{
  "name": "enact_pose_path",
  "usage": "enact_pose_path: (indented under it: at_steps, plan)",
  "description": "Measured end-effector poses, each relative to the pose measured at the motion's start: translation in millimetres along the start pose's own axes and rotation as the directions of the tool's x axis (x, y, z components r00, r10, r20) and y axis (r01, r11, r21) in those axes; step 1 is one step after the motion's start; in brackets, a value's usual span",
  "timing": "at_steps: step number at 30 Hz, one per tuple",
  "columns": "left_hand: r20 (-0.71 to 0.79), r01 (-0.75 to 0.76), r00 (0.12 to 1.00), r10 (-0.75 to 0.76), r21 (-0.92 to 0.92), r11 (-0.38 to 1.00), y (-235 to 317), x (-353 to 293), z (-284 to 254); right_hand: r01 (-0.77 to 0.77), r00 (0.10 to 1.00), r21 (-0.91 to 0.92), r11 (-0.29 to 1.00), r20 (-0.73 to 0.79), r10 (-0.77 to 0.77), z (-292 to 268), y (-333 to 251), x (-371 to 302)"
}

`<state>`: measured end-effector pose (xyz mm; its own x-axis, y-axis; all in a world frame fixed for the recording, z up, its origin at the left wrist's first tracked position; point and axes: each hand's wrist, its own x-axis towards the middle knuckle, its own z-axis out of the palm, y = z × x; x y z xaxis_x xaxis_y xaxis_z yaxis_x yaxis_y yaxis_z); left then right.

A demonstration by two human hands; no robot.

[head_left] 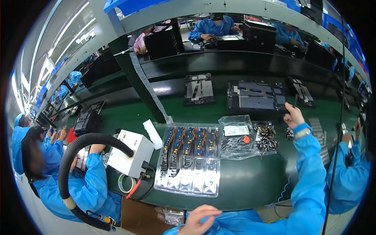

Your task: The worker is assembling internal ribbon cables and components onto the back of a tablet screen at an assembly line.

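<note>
The dark device panel [256, 95] lies flat on the green workbench [250, 180], just beyond and to the left of the right hand [293, 117], its near right corner at the fingertips. Nearer than that hand and well to its left, straight ahead of the left hand [200, 220], is a clear compartment tray [188, 185]. A white box machine [128, 152] with a black hose stands farther left of both hands. Two narrower panels lie beyond the right hand, one [205, 91] well to its left, the other [301, 92] near it. Left of the right hand are a clear bag [234, 143] and a cluster of metallic parts [267, 137]. The right hand's fingers are bent nearly closed, thumb near forefinger; I cannot tell whether they grip the corner. The left hand is half open, fingers loosely bent, nothing visible in it. Smallest, a red disc [246, 139] sits on the bag, left of the right hand.
</note>
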<state>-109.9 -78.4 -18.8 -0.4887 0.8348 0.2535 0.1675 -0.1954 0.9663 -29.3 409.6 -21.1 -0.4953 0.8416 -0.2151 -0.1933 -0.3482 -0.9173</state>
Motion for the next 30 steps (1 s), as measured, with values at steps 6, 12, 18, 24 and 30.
enact_pose_path:
  at_steps: [6,12,18,24,30]
  plan:
    - [0.146,0.307,0.911,-0.385,-0.863,0.401,24,108,-60,-0.121,0.98,-0.189,0.975,-0.18,0.086,15,37,116]
    - [-0.174,0.121,0.758,-0.628,-0.909,0.398,-66,287,-95,-0.187,0.958,-0.38,0.906,-0.275,0.083,-17,58,191]
    - [-0.306,0.086,0.581,-0.754,-0.898,0.431,-150,364,-106,-0.221,0.964,-0.353,0.909,-0.222,0.148,-24,58,189]
    - [-0.57,-0.057,0.37,-0.733,-0.802,0.595,-181,400,-107,0.02,0.988,-0.248,0.969,0.154,0.019,51,6,-20]
    - [-0.758,0.164,0.286,-0.586,-0.564,0.809,-218,423,-119,-0.279,0.876,-0.047,0.959,0.397,0.274,7,18,-170]
